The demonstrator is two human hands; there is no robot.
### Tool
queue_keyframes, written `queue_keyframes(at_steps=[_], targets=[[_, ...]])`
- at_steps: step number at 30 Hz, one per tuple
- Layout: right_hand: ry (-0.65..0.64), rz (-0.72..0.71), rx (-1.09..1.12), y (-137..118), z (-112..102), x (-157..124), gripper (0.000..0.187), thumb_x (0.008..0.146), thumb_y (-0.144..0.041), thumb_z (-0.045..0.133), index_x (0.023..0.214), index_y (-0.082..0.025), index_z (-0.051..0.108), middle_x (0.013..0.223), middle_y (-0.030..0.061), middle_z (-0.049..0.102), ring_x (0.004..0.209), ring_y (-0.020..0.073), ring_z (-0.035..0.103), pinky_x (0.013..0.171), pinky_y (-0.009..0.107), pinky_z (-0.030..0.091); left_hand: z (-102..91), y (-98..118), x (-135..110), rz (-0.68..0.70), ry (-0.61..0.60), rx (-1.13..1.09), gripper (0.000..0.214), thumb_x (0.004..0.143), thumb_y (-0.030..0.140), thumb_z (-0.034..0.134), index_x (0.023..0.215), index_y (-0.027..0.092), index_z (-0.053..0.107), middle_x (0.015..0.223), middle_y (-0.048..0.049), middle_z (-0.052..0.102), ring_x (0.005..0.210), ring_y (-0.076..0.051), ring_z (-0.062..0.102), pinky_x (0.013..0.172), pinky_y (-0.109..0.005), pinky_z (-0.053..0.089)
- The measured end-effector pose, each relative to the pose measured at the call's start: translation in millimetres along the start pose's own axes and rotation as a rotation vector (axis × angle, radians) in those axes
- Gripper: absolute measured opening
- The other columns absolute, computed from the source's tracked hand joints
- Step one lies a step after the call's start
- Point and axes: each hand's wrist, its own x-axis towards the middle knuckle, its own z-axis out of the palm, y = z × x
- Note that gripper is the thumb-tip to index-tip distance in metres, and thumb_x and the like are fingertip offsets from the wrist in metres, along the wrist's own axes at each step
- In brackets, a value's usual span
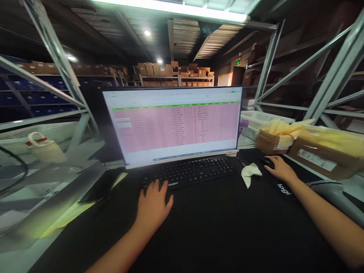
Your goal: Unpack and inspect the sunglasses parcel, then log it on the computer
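My left hand (153, 203) lies flat on the black desk mat (216, 227), fingers spread, fingertips touching the near left edge of a black keyboard (190, 171). My right hand (280, 168) rests curled over a black mouse (267, 162) at the right. A wide monitor (174, 123) stands behind the keyboard, showing a table with pink rows under a green header. A crumpled white tissue (249, 172) lies between the keyboard and the mouse.
Two open cardboard boxes (315, 155) with yellow bags stand at the right, white trays behind them. A black phone (96, 187) lies at the left on a yellow sheet. A white jug (45, 148) sits far left. Metal shelving frames both sides; warehouse racks stand behind.
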Motion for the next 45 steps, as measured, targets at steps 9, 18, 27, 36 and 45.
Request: queue_keyframes(at_steps=[9,18,27,36,45], targets=[[0.033,0.014,0.009,-5,-5,0,0.052,0.095,-0.044,0.048,0.141,-0.024,0.058,0.142,0.0133,0.054,0.125,0.0278,0.059,0.107,0.042,0.049,11.6,-3,6,-0.004,-0.007,0.018,0.058,0.099,0.038,0.036,0.151,0.017,0.052,0.154,-0.0201,0.051,0.141,-0.036,0.048,0.11,-0.056,0.041],[0.053,0.01,0.038,1,2,6,0.051,0.093,-0.044,0.053,0.139,-0.024,0.062,0.142,0.0143,0.056,0.126,0.0284,0.059,0.107,0.043,0.049,16.9,-5,6,0.002,0.007,0.003,0.06,0.099,0.04,0.036,0.151,0.015,0.052,0.154,-0.022,0.05,0.142,-0.038,0.046,0.111,-0.057,0.04],[0.076,-0.002,0.027,8,10,10,0.051,0.092,-0.044,0.054,0.138,-0.024,0.063,0.143,0.0148,0.055,0.129,0.0294,0.058,0.109,0.044,0.049,7.2,-2,5,-0.006,-0.022,-0.009,0.059,0.099,0.038,0.039,0.151,0.016,0.051,0.155,-0.0213,0.05,0.143,-0.037,0.046,0.112,-0.057,0.04],[0.082,-0.061,0.031,15,16,9,0.058,0.089,-0.049,0.048,0.137,-0.02,0.062,0.138,0.018,0.058,0.128,0.0301,0.058,0.109,0.045,0.048,0.7,-2,-1,-0.013,-0.002,-0.046,0.056,0.098,0.037,0.046,0.149,0.016,0.053,0.154,-0.0226,0.051,0.141,-0.039,0.048,0.111,-0.059,0.04],[0.073,-0.185,0.03,49,40,25,0.063,0.08,-0.059,0.044,0.13,-0.026,0.063,0.131,0.017,0.062,0.127,0.0335,0.058,0.106,0.047,0.048,-7.2,-2,-8,-0.027,-0.018,-0.107,0.057,0.098,0.04,0.051,0.151,0.018,0.051,0.156,-0.0211,0.049,0.144,-0.038,0.046,0.115,-0.062,0.039]])
